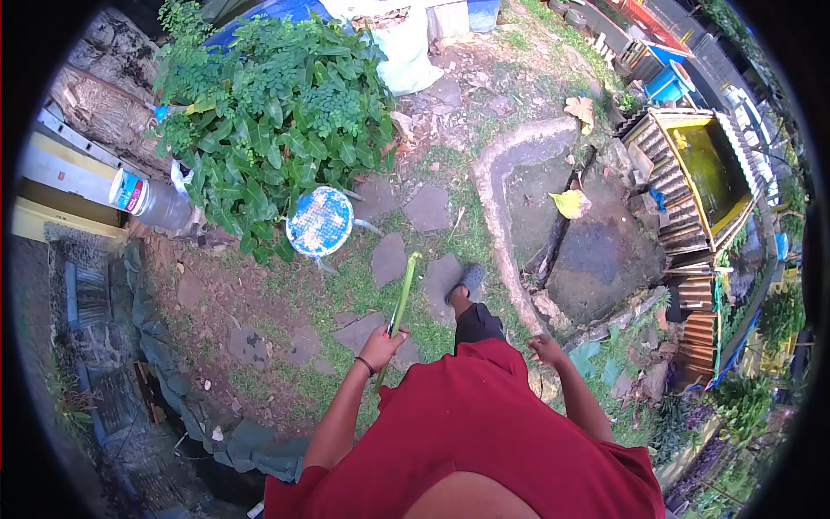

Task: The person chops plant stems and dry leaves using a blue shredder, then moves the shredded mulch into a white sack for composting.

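Observation:
My left hand (pixel 380 348) is closed round a long green stalk (pixel 403 296), together with a small dark object that I cannot make out. The stalk stands upward from the fist and its lower end shows below it. A dark band is on the wrist. On the other side of my red shirt, my right hand (pixel 545 349) hangs near the concrete edge, its fingers curled; whether it holds anything is too small to tell. One foot in a grey clog (pixel 471 278) is beside a flat stepping stone (pixel 442 275).
A blue-topped stool (pixel 320 221) stands by a leafy green bush (pixel 277 121). To the right lies a concrete-edged pit (pixel 596 251) with a yellow leaf (pixel 571 204). Further right is a pond box (pixel 709 173). A large bottle (pixel 156 202) lies at the left.

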The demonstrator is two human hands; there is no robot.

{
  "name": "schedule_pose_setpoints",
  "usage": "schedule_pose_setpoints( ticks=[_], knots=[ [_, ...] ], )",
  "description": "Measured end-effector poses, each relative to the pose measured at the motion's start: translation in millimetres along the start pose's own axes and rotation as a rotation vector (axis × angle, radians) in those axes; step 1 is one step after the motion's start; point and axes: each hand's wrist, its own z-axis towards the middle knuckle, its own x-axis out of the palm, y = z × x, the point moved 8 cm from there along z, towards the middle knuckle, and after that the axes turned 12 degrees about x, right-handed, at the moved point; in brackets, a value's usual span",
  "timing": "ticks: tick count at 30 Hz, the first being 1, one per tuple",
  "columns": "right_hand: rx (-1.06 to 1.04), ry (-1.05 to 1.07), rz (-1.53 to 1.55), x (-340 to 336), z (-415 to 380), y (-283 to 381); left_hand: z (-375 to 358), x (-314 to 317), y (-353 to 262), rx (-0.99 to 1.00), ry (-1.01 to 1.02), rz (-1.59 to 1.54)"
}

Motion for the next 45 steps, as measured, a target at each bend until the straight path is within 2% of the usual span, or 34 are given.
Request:
schedule_pose_setpoints(
  ticks=[1, 2, 3, 4, 5, 6, 9, 11, 13, 16, 19, 22, 25, 26, 27, 29, 33, 35, 37, 38, 39, 42, 44, 45],
  knots=[
    [0.022, -0.019, 0.032, -22, 20, 23, 21, -1, -9, -0.010, -0.001, -0.006],
    [0.081, -0.062, 0.003, -49, 51, 41, 38, -3, -19, -0.052, -0.069, -0.169],
    [0.165, -0.090, -0.029, -68, 82, 38, 59, -5, -30, -0.064, -0.068, -0.167],
    [0.084, -0.101, -0.256, -92, 132, 43, 67, -12, -34, -0.074, -0.146, -0.213],
    [0.124, -0.204, -0.457, -115, 117, 96, 84, -23, -44, -0.063, -0.226, -0.254],
    [0.006, -0.315, -0.547, -134, 114, 146, 96, -31, -76, -0.059, -0.223, -0.185],
    [-0.032, -0.305, -0.477, -169, 140, 269, 144, -60, -137, -0.001, -0.208, -0.168],
    [-0.081, -0.232, -0.449, -171, 149, 361, 178, -79, -164, -0.075, -0.248, -0.191],
    [-0.142, -0.158, -0.444, -157, 151, 449, 219, -99, -185, -0.008, -0.229, -0.153],
    [-0.199, -0.127, -0.462, -131, 180, 552, 285, -123, -206, -0.021, -0.197, -0.131],
    [-0.223, -0.128, -0.491, -92, 224, 615, 352, -145, -220, -0.052, -0.140, -0.119],
    [-0.250, -0.107, -0.548, -48, 278, 680, 436, -166, -242, 0.006, -0.004, -0.030],
    [-0.126, -0.050, -0.716, -20, 328, 715, 494, -185, -262, -0.085, 0.022, 0.015],
    [-0.092, -0.046, -0.775, -14, 343, 740, 516, -193, -269, 0.138, -0.018, 0.057],
    [-0.041, -0.042, -0.818, -6, 354, 754, 524, -200, -255, 0.116, -0.014, 0.058],
    [-0.070, -0.019, -0.848, 11, 383, 794, 536, -211, -271, -0.158, 0.015, 0.018],
    [-0.115, -0.046, -0.949, 48, 458, 877, 567, -214, -228, -0.247, 0.089, -0.024],
    [-0.116, -0.035, -0.979, 74, 512, 896, 580, -218, -207, -0.250, 0.030, 0.052],
    [-0.058, -0.080, -1.043, 90, 567, 915, 582, -219, -183, -0.490, -0.070, 0.048],
    [-0.032, -0.049, -1.033, 99, 593, 927, 583, -215, -169, -0.394, -0.189, -0.016],
    [-0.005, -0.009, -1.023, 114, 613, 939, 579, -208, -155, -0.419, -0.189, -0.012],
    [-0.170, -0.070, -1.033, 159, 666, 987, 590, -180, -122, -0.560, -0.227, -0.182],
    [-0.304, -0.102, -1.113, 193, 703, 1015, 618, -172, -135, -0.405, -0.254, -0.101],
    [-0.366, -0.114, -1.159, 206, 722, 1021, 629, -165, -131, -0.434, -0.258, -0.099]
  ],
)
